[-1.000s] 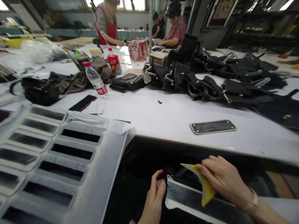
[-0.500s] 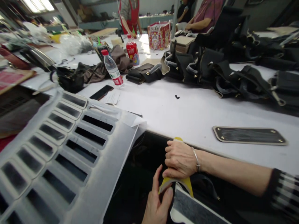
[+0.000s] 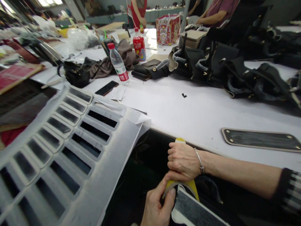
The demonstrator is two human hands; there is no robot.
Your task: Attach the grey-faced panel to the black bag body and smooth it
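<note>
My right hand [image 3: 182,160], with a silver bracelet at the wrist, is closed around a yellow piece [image 3: 180,140]. One end of it sticks out above the fist and a wider, curved end shows below. Thumb and index finger of my left hand [image 3: 157,201] pinch that lower end at its left edge, close under my right thumb. Just right of the left thumb is a dark grey panel [image 3: 196,208] with a ragged white border. How the panel joins the yellow piece is hidden. Dark material lies beneath both hands.
A white slotted board [image 3: 94,169] with dark-centred pieces slants at left. On the white table [image 3: 169,110] lie a dark strip with studs [image 3: 261,138], a phone [image 3: 107,88], a water bottle [image 3: 118,66] and several black bags [image 3: 211,66]. Co-workers stand and sit behind.
My left index finger has come down from its raised position onto the yellow piece, by my right thumb. My right hand keeps its grip. The view has shifted slightly.
</note>
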